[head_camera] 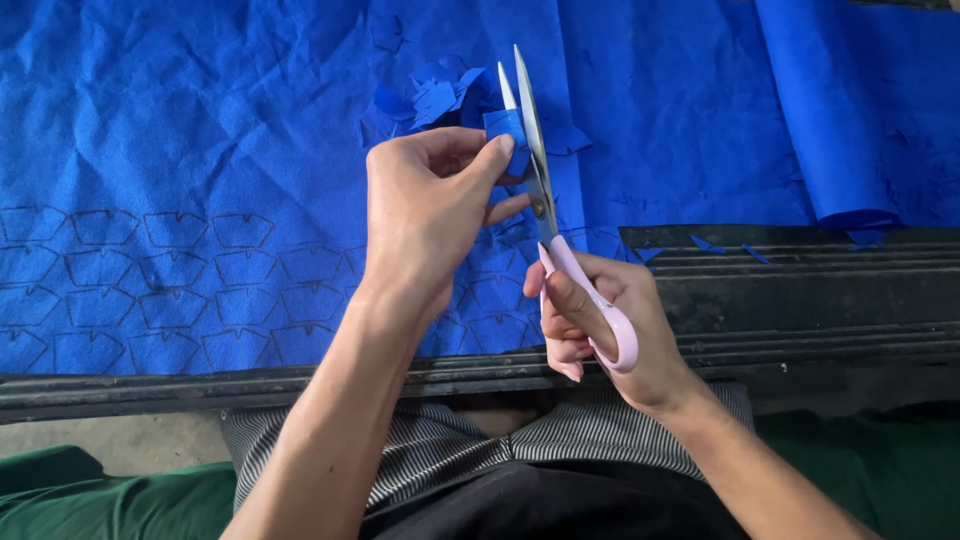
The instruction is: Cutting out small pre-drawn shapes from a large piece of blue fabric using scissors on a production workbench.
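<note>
**Scissors closing on a small blue piece held up over the cloth**

Head view: The left hand [430, 215] pinched a small blue piece [508, 128] between thumb and forefinger, fingers [490, 160] narrow and closed on it, holding it raised off the cloth, seemingly so the blades could reach its edge freely. The right hand [600, 325] gripped the pink-handled scissors [545, 200], its fingers threaded through the loops and closed around them. The blades pointed up and away from the body, slightly parted, with the piece sitting between them just beyond the left fingertips.

Past the left fingertips lay a pile of scraps [435, 95], close enough that offcuts probably dropped there. Under both hands spread the blue cloth [200, 120], creased, with rows of outlined shapes [170, 290] drawn to the left of the left wrist, likely cutting guides. Well to the right of the right fingers lay a roll [820, 110] of the same cloth. The dark table [800, 290] edge ran just beside the right hand, with a few slivers on it.
</note>
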